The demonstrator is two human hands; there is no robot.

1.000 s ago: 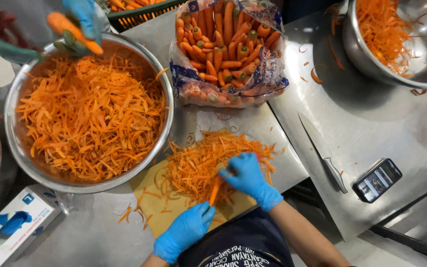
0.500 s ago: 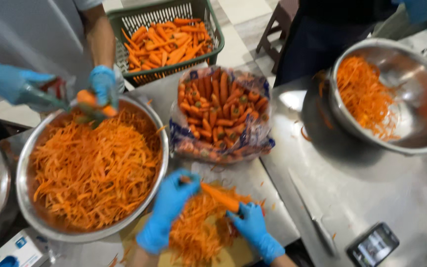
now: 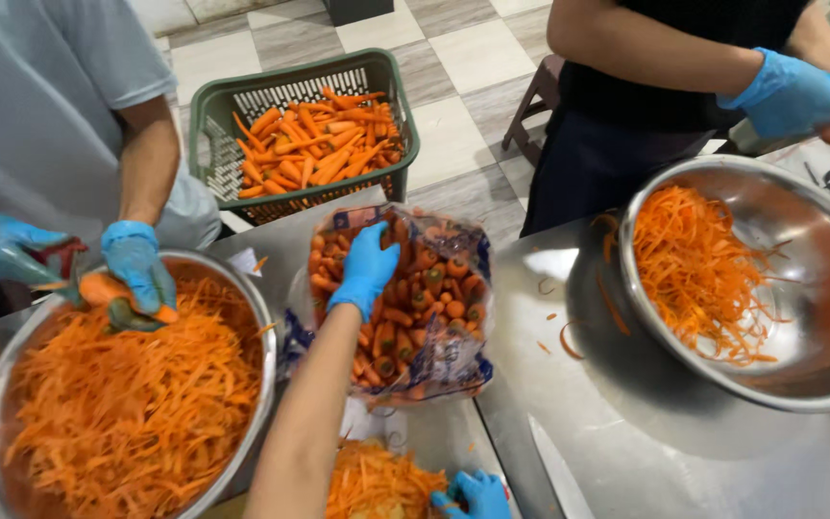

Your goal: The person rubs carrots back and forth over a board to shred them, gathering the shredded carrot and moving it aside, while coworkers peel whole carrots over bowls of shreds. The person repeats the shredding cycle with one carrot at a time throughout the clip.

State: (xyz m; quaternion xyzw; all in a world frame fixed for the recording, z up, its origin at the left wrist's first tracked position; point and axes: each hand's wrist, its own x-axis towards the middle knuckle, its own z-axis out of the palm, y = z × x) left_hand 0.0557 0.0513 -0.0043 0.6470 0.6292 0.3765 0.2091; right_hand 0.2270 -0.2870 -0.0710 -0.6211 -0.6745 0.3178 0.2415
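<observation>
My left hand [image 3: 367,265], in a blue glove, reaches forward into an open clear plastic bag of peeled carrots [image 3: 427,306] and rests on the carrots, with nothing visibly gripped. My right hand [image 3: 477,494], also gloved in blue, sits at the bottom edge against a pile of shredded carrot [image 3: 377,481]. It is partly cut off, so I cannot see what it holds.
A co-worker's gloved hands [image 3: 136,274] shred a carrot over a large steel bowl [image 3: 261,317] full of carrot strips on the left. A second steel bowl [image 3: 818,384] of strips sits right, another person behind it. A green basket of carrots [image 3: 211,120] stands on the floor. A knife [image 3: 559,476] lies on the steel table.
My left hand has moved from the shredded pile up into the bag of carrots. My right hand, which held a carrot, has dropped to the bottom edge. My view has tilted forward.
</observation>
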